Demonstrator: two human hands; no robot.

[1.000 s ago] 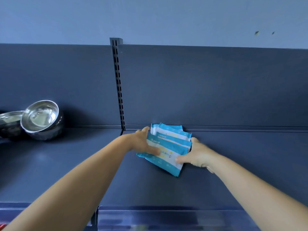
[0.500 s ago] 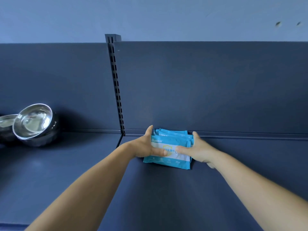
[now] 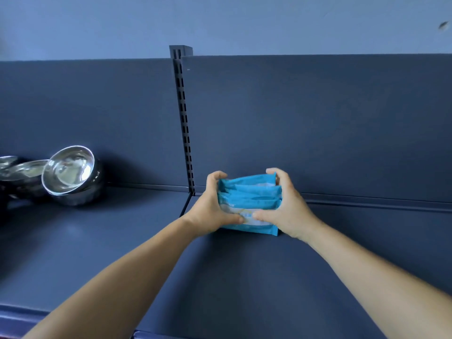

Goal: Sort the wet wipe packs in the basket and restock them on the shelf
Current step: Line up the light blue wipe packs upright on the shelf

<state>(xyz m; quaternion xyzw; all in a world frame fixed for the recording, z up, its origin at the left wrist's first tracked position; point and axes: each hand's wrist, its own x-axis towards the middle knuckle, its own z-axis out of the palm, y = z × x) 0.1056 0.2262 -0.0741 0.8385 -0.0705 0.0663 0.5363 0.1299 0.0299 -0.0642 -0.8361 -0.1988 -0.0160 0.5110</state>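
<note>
Several blue and white wet wipe packs (image 3: pixel 249 195) stand on edge in a tight bunch on the dark blue shelf (image 3: pixel 220 277), close to its back panel. My left hand (image 3: pixel 211 206) clasps the bunch from the left, fingers over its top corner and thumb on the front pack. On the right side, my right hand (image 3: pixel 285 206) grips it the same way. Both thumbs nearly meet on the front pack. The basket is out of view.
Stacked steel bowls (image 3: pixel 71 174) lie tilted on the shelf at the far left. A slotted upright post (image 3: pixel 183 118) rises just left of the packs. The shelf's back panel (image 3: pixel 342 130) stands directly behind them.
The packs went from a fanned, slanted pile to an upright, squared bunch. Both hands have closed in around its sides and top.
</note>
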